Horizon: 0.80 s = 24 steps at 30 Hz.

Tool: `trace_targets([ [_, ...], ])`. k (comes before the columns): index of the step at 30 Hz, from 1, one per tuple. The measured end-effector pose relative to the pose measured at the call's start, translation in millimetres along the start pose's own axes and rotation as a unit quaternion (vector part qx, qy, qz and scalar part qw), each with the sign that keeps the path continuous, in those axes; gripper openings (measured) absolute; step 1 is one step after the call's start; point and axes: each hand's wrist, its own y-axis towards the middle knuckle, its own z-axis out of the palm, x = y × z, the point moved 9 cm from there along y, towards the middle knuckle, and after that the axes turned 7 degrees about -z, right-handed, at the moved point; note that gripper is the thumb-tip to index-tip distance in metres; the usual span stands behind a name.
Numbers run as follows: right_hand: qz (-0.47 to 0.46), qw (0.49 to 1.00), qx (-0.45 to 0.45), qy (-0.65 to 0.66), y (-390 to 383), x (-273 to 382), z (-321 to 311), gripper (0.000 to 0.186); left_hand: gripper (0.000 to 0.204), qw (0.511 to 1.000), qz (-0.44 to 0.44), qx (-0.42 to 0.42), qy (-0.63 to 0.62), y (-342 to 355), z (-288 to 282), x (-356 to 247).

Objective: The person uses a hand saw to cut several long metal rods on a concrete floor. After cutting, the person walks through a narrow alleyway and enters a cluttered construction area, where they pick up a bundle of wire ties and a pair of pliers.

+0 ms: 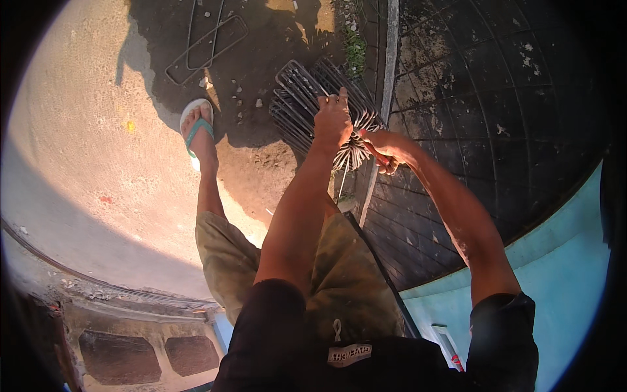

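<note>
A bundle of bent steel rebar stirrups (pixel 297 108) lies on the ground in front of me, their hooked ends fanned out toward me. My left hand (pixel 333 121) rests on top of the bundle, fingers curled over the bars and one finger pointing away from me. At the fanned ends, my right hand (pixel 390 151) closes around the red handles of pliers (pixel 377 154); their jaws are hidden among the rods. A thin length of wire (pixel 343 179) hangs down from the bundle toward my legs.
Loose rectangular stirrups (pixel 208 51) lie on the ground at the far left, among small stones. My sandalled foot (pixel 198 127) stands left of the bundle. To the right spreads a dark gridded surface (pixel 470 111) with a pale edge, beside a turquoise wall (pixel 562 242).
</note>
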Motion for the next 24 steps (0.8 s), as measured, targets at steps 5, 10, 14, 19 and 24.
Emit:
trace_targets([
  [5,0.024,0.999,0.002,-0.047,3,17,12,0.053,0.073,1.0,-0.02,0.007,-0.02,0,-1,6],
  [10,0.069,0.996,0.027,-0.04,41,-13,2,0.041,0.071,0.999,-0.013,-0.006,-0.038,-7,-7,-2],
  [14,0.06,0.997,0.031,-0.043,23,10,5,0.046,0.068,0.998,0.009,-0.047,-0.045,-7,-15,6],
  [19,0.04,0.999,0.024,0.006,34,5,12,0.049,0.065,0.997,0.001,-0.044,-0.064,-7,-15,5],
  [24,0.021,0.999,-0.031,0.002,19,3,18,0.038,0.066,0.998,-0.015,-0.028,-0.047,-7,-14,4],
])
